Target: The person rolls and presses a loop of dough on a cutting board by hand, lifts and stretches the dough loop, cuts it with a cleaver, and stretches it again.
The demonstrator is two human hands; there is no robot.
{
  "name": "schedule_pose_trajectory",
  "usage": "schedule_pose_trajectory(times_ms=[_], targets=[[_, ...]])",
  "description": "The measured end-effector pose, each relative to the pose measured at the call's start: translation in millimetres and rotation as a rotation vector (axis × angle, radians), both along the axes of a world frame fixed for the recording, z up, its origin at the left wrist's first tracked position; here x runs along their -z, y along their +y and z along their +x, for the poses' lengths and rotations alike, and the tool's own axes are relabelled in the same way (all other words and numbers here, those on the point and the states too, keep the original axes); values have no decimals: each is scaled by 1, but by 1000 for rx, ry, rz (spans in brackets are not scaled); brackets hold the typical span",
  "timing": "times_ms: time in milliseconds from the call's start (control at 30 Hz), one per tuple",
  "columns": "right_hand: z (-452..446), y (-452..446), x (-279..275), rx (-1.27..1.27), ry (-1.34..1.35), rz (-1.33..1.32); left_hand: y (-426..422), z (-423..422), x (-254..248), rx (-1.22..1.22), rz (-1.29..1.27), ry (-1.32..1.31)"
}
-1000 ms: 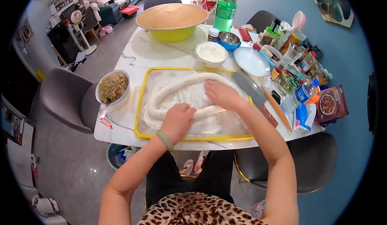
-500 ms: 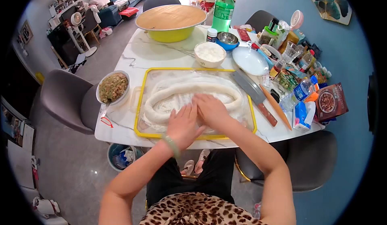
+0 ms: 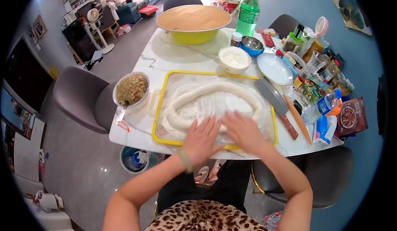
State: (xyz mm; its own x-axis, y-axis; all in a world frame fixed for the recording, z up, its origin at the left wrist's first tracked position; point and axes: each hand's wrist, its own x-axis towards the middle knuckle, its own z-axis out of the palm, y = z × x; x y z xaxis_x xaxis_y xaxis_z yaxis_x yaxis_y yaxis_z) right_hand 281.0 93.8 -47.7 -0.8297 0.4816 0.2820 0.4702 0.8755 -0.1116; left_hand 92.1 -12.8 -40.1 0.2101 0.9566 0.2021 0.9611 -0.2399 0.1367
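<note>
A long rope of white dough (image 3: 196,91) forms an oval ring on a floured board with a yellow rim (image 3: 160,107). My left hand (image 3: 201,139) lies with fingers spread on the near side of the ring. Beside it, to the right, my right hand (image 3: 244,132) rests over the same near stretch of dough, its fingers apart and slightly blurred. Both palms face down, and the dough directly beneath them is hidden. Flour covers the board inside the ring.
A cleaver (image 3: 275,100) and a rolling pin (image 3: 297,119) lie at the right. Left stands a bowl of filling (image 3: 131,89). Behind are a flour bowl (image 3: 234,60), a white plate (image 3: 274,68), a large covered basin (image 3: 193,19) and a green bottle (image 3: 248,13).
The view has shifted, so the table appears further right. My hands have moved from near the ring's middle to its near side and slightly apart. The ring looks more open.
</note>
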Motion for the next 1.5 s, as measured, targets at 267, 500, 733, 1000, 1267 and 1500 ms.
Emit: schedule_pose_trajectory(times_ms=[267,500,733,1000,1267,1500], targets=[[-22,52,18,108,93,118,44,-5,-3,-153,-23,-100],[6,3,-10,14,10,83,-7,-8,-9,-4,-15,45],[-22,67,12,-32,26,60,37,-19,-19,-118,-56,-53],[4,10,-14,-80,-49,3,-24,-13,-24,32,-72,14],[-40,101,-15,-237,-35,9,22,-15,-13,65,30,-288],[37,71,-47,248,-180,-142,2,-80,-45,116,-136,-267]])
